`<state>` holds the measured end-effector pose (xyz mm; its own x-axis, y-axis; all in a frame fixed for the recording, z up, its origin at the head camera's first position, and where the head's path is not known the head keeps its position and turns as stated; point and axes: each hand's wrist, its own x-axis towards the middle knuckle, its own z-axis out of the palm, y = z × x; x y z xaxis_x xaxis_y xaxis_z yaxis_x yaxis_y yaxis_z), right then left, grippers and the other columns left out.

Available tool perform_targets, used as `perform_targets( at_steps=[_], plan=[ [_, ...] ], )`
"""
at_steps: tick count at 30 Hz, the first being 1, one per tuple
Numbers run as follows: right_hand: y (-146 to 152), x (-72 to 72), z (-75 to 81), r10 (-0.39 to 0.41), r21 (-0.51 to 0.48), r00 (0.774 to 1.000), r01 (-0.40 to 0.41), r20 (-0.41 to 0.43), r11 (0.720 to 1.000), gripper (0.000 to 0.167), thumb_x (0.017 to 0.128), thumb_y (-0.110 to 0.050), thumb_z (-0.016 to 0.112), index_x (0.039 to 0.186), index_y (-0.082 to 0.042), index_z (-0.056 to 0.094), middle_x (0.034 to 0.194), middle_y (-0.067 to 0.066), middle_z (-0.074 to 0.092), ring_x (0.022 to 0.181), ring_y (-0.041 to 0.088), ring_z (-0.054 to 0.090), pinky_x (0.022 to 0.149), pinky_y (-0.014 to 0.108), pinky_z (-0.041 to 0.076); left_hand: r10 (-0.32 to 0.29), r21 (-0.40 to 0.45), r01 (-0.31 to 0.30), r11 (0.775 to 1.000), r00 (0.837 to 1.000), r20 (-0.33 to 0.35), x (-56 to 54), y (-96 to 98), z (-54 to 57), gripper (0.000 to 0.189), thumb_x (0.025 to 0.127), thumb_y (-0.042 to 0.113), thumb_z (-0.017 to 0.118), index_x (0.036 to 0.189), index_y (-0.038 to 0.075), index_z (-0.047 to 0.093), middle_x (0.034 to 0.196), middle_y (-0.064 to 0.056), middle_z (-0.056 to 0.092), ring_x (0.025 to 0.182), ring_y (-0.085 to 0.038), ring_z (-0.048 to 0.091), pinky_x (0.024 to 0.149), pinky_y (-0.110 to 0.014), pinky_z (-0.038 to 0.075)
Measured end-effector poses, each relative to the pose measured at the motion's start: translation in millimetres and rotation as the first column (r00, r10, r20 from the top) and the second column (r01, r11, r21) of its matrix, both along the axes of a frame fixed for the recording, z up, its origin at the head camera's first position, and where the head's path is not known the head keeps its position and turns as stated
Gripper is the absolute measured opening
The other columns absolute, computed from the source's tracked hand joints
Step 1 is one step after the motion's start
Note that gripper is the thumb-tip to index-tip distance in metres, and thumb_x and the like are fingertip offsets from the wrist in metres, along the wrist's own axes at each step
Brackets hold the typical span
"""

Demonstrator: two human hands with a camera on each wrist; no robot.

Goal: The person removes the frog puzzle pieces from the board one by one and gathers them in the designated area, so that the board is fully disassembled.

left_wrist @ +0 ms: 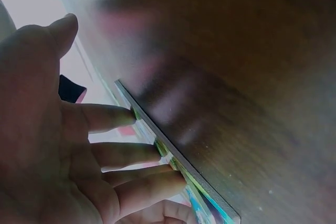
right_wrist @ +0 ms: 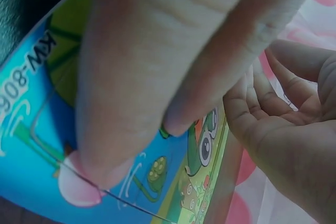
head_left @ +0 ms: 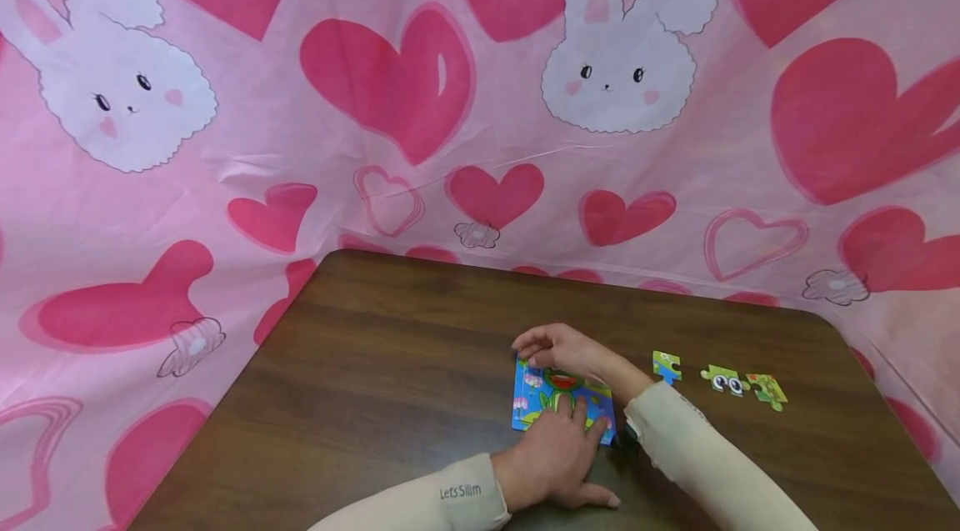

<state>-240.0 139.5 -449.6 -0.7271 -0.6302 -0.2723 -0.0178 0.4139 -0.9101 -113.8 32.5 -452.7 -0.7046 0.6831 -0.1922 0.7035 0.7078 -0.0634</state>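
Observation:
A jigsaw puzzle [head_left: 522, 414] with a green cartoon character on a blue ground lies flat on the table, partly hidden under both hands. My left hand [head_left: 553, 456] rests its spread, straight fingers on the puzzle's near half, thumb out to the side. In the left wrist view, those fingertips touch the face of the puzzle above its thin edge. My right hand [head_left: 566, 350] reaches over the far left corner, fingers slightly bent. In the right wrist view, a fingertip [right_wrist: 107, 169] presses near a seam beside a pink flower; nothing shows pinched between the fingers.
To the right on the brown wooden table [head_left: 360, 364] lie loose pieces: a blue-green piece [head_left: 666, 366], one with cartoon eyes [head_left: 724, 381] and a green-red piece [head_left: 767, 389] touching or close beside it. A pink heart-patterned cloth [head_left: 517, 147] hangs behind the table.

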Motion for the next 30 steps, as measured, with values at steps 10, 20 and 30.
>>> perform_targets(
  at_steps=[10,20,30],
  plan=[
    [-0.1,1.7,0.4,0.034,0.012,0.999,-0.034,-0.035,0.999,0.033,0.099,-0.001,0.058,0.132,0.003,0.061,0.131,0.021,0.066,0.123,0.034,0.063,0.1,0.04,0.054,0.01,0.034,-0.013,0.999,0.997,0.076,-0.6,-1.7,1.3,0.093,0.086,0.086,0.041,0.158,0.029,0.034,0.16,-0.011,0.04,0.143,-0.03,0.044,0.099,-0.032,0.052],
    [2.6,6.2,-1.3,0.037,0.047,0.999,-0.036,-0.018,0.998,0.035,0.097,0.0,0.06,0.132,-0.002,0.063,0.132,0.017,0.065,0.116,0.028,0.063,0.09,0.035,0.057,0.02,0.025,-0.022,0.999,0.998,0.053,1.1,-3.3,3.2,0.093,0.085,0.087,0.041,0.158,0.029,0.036,0.159,-0.011,0.041,0.144,-0.031,0.042,0.105,-0.034,0.049],
    [4.8,9.6,-7.0,0.013,0.01,1.0,-0.013,0.003,1.0,0.031,0.096,0.004,0.061,0.126,0.003,0.065,0.113,0.018,0.073,0.092,0.019,0.064,0.077,0.029,0.056,0.024,0.023,-0.025,0.999,0.997,0.072,1.2,-2.6,2.9,0.094,0.086,0.086,0.042,0.159,0.029,0.033,0.16,-0.011,0.039,0.146,-0.032,0.041,0.105,-0.034,0.049]
  ],
)
